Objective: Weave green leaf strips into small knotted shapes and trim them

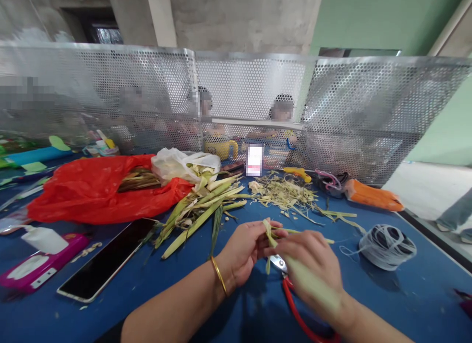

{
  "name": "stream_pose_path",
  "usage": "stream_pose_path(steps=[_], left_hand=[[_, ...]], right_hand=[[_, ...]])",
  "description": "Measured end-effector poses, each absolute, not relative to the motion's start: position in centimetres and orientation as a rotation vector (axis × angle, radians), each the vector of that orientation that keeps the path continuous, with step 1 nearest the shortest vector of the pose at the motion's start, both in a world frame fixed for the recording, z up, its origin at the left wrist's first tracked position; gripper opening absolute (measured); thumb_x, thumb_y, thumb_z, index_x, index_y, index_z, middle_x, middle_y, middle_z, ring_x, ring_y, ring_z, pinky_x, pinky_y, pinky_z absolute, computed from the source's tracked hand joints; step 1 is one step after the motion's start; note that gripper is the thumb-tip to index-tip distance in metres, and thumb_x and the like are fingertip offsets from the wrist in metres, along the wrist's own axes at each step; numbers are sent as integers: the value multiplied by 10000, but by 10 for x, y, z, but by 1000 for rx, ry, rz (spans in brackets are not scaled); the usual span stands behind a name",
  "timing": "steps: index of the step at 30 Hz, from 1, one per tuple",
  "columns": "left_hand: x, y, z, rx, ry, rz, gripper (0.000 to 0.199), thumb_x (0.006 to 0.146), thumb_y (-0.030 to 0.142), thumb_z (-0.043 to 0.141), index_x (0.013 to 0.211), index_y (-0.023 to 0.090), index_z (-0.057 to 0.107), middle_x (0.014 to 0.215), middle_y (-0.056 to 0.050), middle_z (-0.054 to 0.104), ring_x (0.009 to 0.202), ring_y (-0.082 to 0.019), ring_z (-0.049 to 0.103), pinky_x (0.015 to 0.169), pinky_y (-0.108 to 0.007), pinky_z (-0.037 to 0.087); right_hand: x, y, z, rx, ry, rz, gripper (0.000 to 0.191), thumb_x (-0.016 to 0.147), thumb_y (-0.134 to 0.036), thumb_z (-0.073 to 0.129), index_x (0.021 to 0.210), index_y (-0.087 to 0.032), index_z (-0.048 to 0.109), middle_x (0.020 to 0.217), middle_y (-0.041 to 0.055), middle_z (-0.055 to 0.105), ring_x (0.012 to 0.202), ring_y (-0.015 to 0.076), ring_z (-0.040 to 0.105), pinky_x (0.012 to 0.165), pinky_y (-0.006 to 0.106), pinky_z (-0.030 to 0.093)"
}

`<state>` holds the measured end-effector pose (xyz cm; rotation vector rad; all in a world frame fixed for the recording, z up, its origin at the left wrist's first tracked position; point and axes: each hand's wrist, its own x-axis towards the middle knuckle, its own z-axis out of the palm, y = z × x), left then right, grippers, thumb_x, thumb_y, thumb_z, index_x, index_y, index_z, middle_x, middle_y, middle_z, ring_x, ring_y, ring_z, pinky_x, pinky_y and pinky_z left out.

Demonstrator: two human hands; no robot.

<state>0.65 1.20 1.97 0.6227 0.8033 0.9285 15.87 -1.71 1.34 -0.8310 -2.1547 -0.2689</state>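
Note:
Between the fingers of my left hand [245, 249] is a pale green leaf strip [270, 233], looped or folded near the fingertips. My right hand [313, 264], partly smeared by motion, closes on the same strip from the right. A broad pale band of leaf, blurred, crosses the back of that hand. Beneath both hands lies a pair of scissors with red handles [293, 298], its metal pivot showing and the rest partly covered. Farther forward on the blue table, a bundle of long green and yellow leaves [206, 205] lies beside a heap of shredded trimmings [285, 191].
To the right sit a ball of whitish twine [387, 247] and an orange packet [374, 195]. A red plastic bag [92, 190], a dark phone [106, 259] and a magenta device [47, 262] occupy the left. A perforated metal screen [254, 82] stands behind, with people beyond it.

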Motion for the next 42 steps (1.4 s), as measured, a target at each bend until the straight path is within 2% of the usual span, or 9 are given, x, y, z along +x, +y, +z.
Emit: stream_pose_path(steps=[5, 8, 14, 19, 27, 30, 33, 35, 42], left_hand=[[5, 13, 23, 725, 872, 964, 229, 846, 299, 562, 911, 107, 668, 881, -129, 723, 668, -147, 689, 551, -183, 508], [5, 14, 22, 709, 906, 998, 229, 823, 299, 583, 901, 106, 677, 820, -115, 715, 610, -141, 676, 496, -178, 492], [2, 15, 24, 625, 807, 999, 242, 777, 202, 529, 919, 103, 698, 873, -110, 715, 662, -146, 674, 506, -193, 495], [3, 13, 24, 738, 824, 1019, 256, 673, 190, 715, 916, 111, 709, 954, -111, 711, 622, -99, 623, 467, -160, 438], [3, 23, 15, 729, 934, 1188, 222, 729, 197, 661, 934, 112, 668, 996, -108, 704, 546, -63, 584, 326, -133, 236], [0, 29, 13, 728, 992, 1273, 236, 727, 220, 662, 940, 119, 656, 1004, -88, 701, 518, -46, 554, 314, -134, 187], [0, 31, 13, 748, 1036, 1278, 258, 699, 239, 686, 924, 115, 668, 940, -74, 708, 471, -29, 499, 319, -143, 173], [2, 29, 14, 781, 1048, 1246, 266, 685, 251, 695, 907, 106, 681, 902, -72, 708, 441, -16, 457, 330, -152, 188], [9, 17, 16, 915, 977, 1063, 235, 658, 247, 704, 838, 127, 612, 689, -17, 679, 410, -33, 452, 391, -160, 261]], right_hand=[[168, -2, 21, -1256, -1687, 374, 267, 906, -350, 494, 718, -187, 591, 745, 45, 627, 689, 172, 621, 607, 262, 473], [168, 6, 13, -1286, -1613, 622, 311, 881, -438, 510, 715, -182, 570, 745, 38, 618, 674, 177, 636, 606, 258, 489], [163, 5, 5, -1308, -1574, 689, 345, 875, -478, 499, 679, -195, 525, 642, 7, 565, 569, 156, 595, 552, 251, 467], [162, 3, 3, -1304, -1607, 707, 325, 876, -467, 500, 701, -195, 529, 661, 8, 567, 522, 148, 598, 514, 251, 459], [154, 2, 3, -1430, -1379, 1295, 329, 853, -474, 494, 693, -187, 490, 538, -47, 561, 342, 104, 522, 382, 219, 406], [154, -6, 11, -1266, -1564, 1182, 213, 904, -372, 437, 977, -192, 523, 705, -17, 647, 467, 115, 598, 487, 234, 473], [157, -12, 21, -1080, -1914, 963, 248, 932, -240, 399, 1147, -226, 523, 928, 24, 677, 764, 135, 660, 722, 262, 511], [160, -13, 26, -1003, -2118, 831, 244, 914, -181, 440, 1107, -239, 578, 1015, 31, 668, 902, 144, 636, 805, 257, 489], [171, -4, 25, -960, -2039, 273, 146, 902, -196, 491, 884, -227, 632, 892, 44, 662, 876, 178, 610, 778, 285, 461]])
